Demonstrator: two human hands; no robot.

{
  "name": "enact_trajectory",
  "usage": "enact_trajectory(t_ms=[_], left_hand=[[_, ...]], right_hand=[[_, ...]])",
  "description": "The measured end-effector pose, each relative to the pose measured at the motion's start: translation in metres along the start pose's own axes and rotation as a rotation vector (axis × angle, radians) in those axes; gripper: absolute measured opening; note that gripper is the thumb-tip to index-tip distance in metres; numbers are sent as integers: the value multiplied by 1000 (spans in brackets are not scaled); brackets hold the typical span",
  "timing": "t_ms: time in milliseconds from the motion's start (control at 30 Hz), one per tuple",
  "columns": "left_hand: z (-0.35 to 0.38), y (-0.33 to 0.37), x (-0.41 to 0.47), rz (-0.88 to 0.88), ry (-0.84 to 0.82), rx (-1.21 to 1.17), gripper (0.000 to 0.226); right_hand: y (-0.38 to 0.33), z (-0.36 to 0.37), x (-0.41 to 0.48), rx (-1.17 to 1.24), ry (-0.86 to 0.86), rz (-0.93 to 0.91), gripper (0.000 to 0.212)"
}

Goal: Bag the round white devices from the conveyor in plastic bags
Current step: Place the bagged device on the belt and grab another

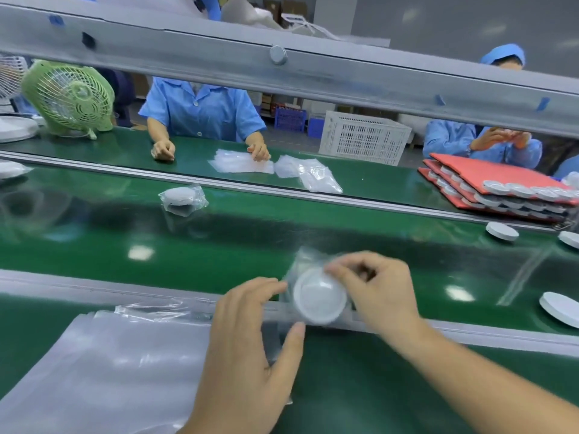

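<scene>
One long glossy green conveyor belt (219, 245) is stretching across the room in front of me, and on the near ledge a broad flat stack of clear plastic bags (109, 355) is lying at the person's left. Across at the far right, red foam trays (488, 173) are sitting in layers with more white discs between them. Three loose round white devices (501, 230) (570, 239) (560, 308) are waiting bare on the belt at the right, while one already bagged device (183, 197) is lying further up on the left. Over the belt's near edge, the left hand (244, 349) is curling fingers above and thumb below a small clear plastic bag (305, 258), and the right hand (376, 286) is pinching the rim of the round white device (319, 299) between them. Film is showing around the device, but the blur is hiding how far inside it is. To my eye this is the seating step. To do it well, the left hand should be holding the mouth wide and steady while the right is sliding the disc in flat, edge first, until it is reaching the bottom. Squeezing the film too tight would likely snag the rim, and letting go early could be tipping the disc out onto the belt.
</scene>
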State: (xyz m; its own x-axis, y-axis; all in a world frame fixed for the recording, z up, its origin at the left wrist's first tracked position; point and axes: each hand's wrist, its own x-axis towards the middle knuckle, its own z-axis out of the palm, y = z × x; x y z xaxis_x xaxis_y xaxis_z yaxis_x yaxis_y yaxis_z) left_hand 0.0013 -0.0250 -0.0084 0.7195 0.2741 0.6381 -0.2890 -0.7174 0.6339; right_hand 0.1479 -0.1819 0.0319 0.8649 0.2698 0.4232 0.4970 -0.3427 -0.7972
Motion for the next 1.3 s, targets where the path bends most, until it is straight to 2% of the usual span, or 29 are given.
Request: enact_trajectory(t_ms=[100,167,200,233,300,367,433,500,533,600,633,700,800,967,1033,1133,1300], left_hand=[[-6,-6,4,58,-160,260,35],[-5,-6,7,26,-356,441,31],[-5,-3,12,-50,-480,498,31],[-5,-3,13,-74,-548,519,31],[-5,-10,11,-54,-530,462,31],[-1,-17,8,-12,-518,426,28],[1,-23,5,-34,-560,341,28],[6,-23,7,71,-705,439,30],[6,-21,7,102,-704,451,32],[11,-24,-1,109,-610,431,15],[11,-24,-3,69,-584,384,19],[11,-25,-6,-20,-550,284,49],[11,-25,-17,-63,-470,323,54],[6,-16,-16,26,-441,522,26],[3,-14,-15,35,-441,590,27],[3,-14,-17,23,-458,606,32],[2,-13,-16,-7,-472,565,34]], right_hand=[[25,5,70,-191,118,35,18],[42,12,114,-410,145,18,19],[51,17,133,-506,130,31,19],[61,23,149,-571,82,84,18],[82,38,171,-672,-138,275,21],[90,50,173,-727,-408,416,42],[86,55,169,-800,-477,363,48],[78,51,158,-904,-392,198,44],[72,48,147,-879,-367,127,42],[60,40,113,-681,-338,60,34],[56,34,93,-586,-321,43,30],[49,20,50,-504,-323,5,27],[44,8,-18,-530,-404,-43,37],[39,9,-76,-637,-470,-97,65],[37,12,-73,-664,-501,-74,71],[38,13,-73,-665,-492,-61,73],[41,11,-76,-650,-421,-94,63]])
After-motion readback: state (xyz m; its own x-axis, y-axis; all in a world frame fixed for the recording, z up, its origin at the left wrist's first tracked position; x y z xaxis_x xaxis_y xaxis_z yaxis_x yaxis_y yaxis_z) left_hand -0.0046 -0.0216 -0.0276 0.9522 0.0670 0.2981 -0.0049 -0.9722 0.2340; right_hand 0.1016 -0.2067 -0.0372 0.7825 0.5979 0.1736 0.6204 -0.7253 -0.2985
